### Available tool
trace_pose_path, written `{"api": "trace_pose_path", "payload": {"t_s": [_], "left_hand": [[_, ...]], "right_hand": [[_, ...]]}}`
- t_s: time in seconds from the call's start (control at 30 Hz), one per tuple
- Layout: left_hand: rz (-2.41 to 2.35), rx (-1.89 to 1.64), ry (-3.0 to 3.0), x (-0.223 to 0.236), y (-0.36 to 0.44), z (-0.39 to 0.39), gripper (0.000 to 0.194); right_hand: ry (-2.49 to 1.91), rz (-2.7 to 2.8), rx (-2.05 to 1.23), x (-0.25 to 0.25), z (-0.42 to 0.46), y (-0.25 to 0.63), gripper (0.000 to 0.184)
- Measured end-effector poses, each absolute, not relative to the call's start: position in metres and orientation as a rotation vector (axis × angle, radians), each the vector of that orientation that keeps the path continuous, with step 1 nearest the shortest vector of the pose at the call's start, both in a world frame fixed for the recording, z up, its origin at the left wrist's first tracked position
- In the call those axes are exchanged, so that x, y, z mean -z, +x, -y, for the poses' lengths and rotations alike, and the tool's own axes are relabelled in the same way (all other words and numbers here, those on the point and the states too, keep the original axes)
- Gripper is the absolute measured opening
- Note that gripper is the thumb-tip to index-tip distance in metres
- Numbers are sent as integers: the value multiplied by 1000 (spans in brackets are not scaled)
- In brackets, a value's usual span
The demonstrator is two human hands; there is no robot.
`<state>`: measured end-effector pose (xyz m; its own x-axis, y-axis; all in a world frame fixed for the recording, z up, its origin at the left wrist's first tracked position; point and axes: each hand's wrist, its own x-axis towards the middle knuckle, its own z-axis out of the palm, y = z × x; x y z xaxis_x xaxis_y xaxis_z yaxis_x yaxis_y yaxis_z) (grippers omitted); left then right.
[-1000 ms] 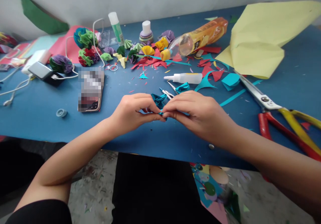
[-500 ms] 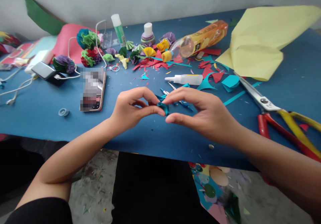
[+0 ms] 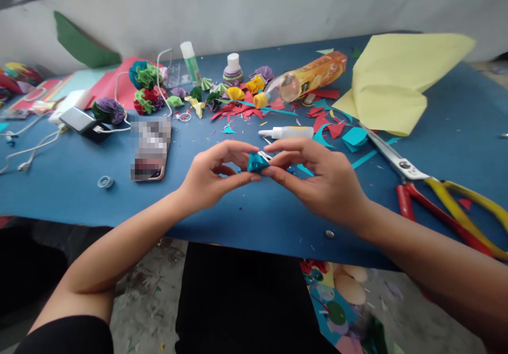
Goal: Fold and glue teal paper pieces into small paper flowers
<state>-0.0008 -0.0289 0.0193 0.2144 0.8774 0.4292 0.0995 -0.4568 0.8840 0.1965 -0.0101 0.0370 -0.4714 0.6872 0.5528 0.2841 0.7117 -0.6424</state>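
Between my two hands, above the front part of the blue table, is a small folded piece of teal paper [image 3: 257, 162]. My left hand [image 3: 216, 171] pinches its left side with thumb and fingers. At its right side, my right hand [image 3: 317, 171] has its thumb and fingertips closed on the edge. Just behind my right hand lies a white glue bottle [image 3: 293, 132] with a pointed nozzle. Scissor-like small tools or paper bits behind the fingers are mostly hidden. A loose teal paper strip [image 3: 364, 159] lies to the right.
Large scissors [image 3: 413, 171] with red and yellow handles lie at right, near a yellow paper sheet [image 3: 391, 84]. An orange bottle [image 3: 313, 78], red scraps [image 3: 238, 109], a glue stick [image 3: 191, 63] and paper flowers [image 3: 145, 74] stand behind. A phone [image 3: 153, 150] and grey cap [image 3: 105, 182] are at left.
The teal paper has been turned, showing a broader folded face. My right thumb and fingers have closed in on its right edge. The camera view has tilted up slightly.
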Motion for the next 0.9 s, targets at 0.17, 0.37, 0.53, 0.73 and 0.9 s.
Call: {"api": "trace_pose_path", "payload": {"t_s": [0.17, 0.37, 0.53, 0.73, 0.9], "left_hand": [[-898, -1090, 1476, -22, -3, 20, 45], [-990, -1019, 1464, -21, -3, 20, 40], [-1174, -1021, 1642, -29, -4, 25, 18], [-1202, -639, 1684, -38, -10, 24, 18], [-1183, -323, 1621, -40, -9, 24, 22]], "right_hand": [[-620, 2211, -278, -34, 7, 199, 22], [-646, 2279, -285, -34, 2, 201, 12], [-818, 2104, -741, -38, 5, 197, 7], [-965, 2079, -1108, -36, 3, 195, 11], [-912, 2321, -1195, -28, -1, 194, 13]]}}
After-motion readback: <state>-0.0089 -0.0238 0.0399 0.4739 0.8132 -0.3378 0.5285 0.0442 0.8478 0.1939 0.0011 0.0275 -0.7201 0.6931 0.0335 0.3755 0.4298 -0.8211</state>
